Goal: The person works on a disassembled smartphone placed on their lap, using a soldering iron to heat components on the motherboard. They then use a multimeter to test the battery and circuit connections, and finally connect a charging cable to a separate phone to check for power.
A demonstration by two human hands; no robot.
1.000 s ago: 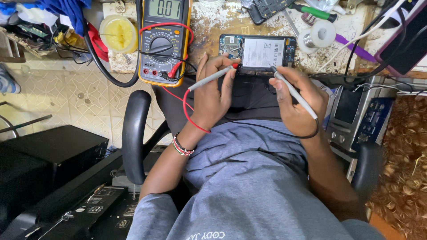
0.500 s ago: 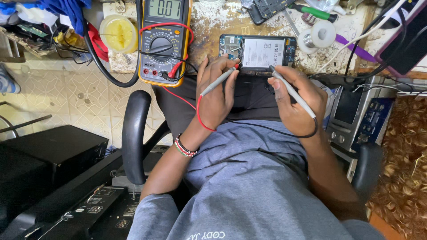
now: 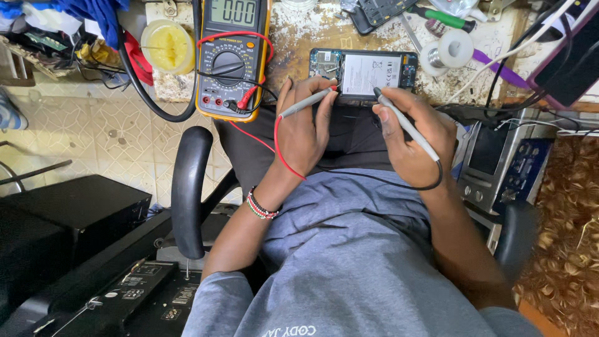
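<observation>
An opened phone (image 3: 365, 72) with its back off lies on the worn workbench (image 3: 299, 37), showing a white battery. My left hand (image 3: 306, 131) grips a grey probe with a red lead (image 3: 307, 101), its tip at the phone's left lower edge. My right hand (image 3: 412, 140) holds a grey probe with a black lead (image 3: 404, 123), tip touching the phone's lower middle. A yellow multimeter (image 3: 232, 59) lies left of the phone, both leads plugged into it.
A solder spool (image 3: 454, 50), green screwdriver (image 3: 440, 15), another phone part (image 3: 374, 11) and a yellow tub (image 3: 165, 47) sit on the bench. A black chair armrest (image 3: 189, 187) is at my left. Electronic units (image 3: 499, 162) stand at right; black boxes (image 3: 68, 218) at left.
Both probe tips have shifted slightly on the phone's lower edge. The hands stay in nearly the same place.
</observation>
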